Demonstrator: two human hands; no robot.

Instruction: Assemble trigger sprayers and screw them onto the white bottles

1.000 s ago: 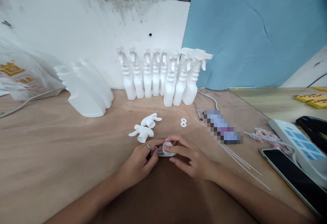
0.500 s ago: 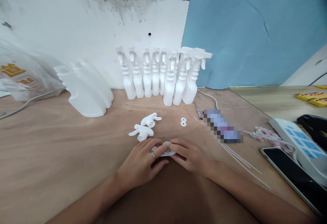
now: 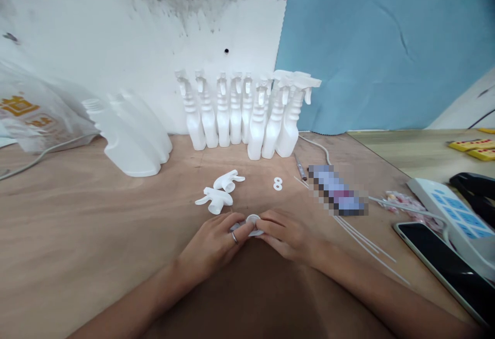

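A: Okay, quick, what's new?
B: Left hand point(image 3: 212, 238), mostly. Half a second ago its thumb stuck out separately below; now that's tucked in out of sight, fingertip at the mouth of the piece point(image 3: 253, 218)

A: Piece where?
B: Small, white, round-mouthed, low centre, between both hands. Call that the clock centre

A: Grip?
B: Both closed, barely any gap. Right hand point(image 3: 290, 233) has the 3 o'clock side, left the 9 o'clock side with its index at the mouth. Can't tell what's under that tip, too small and covered

A: So what does it mean?
B: My read: two-handed finger work at the mouth, tighter than a moment ago, not finished, since neither hand has let go

A: Anything else moved?
B: Nope. Two heads point(image 3: 215, 199) lie at 10 to 11 o'clock, loose on the table point(image 3: 96, 236). Two washers point(image 3: 277, 183) near 1, touching or nearly. Bottles point(image 3: 256, 138) upright at 12, well apart from the hands. Tubes point(image 3: 373, 248) flat, 3 to 4

A: Hands on any of those?
B: None, just the piece. Logged, next
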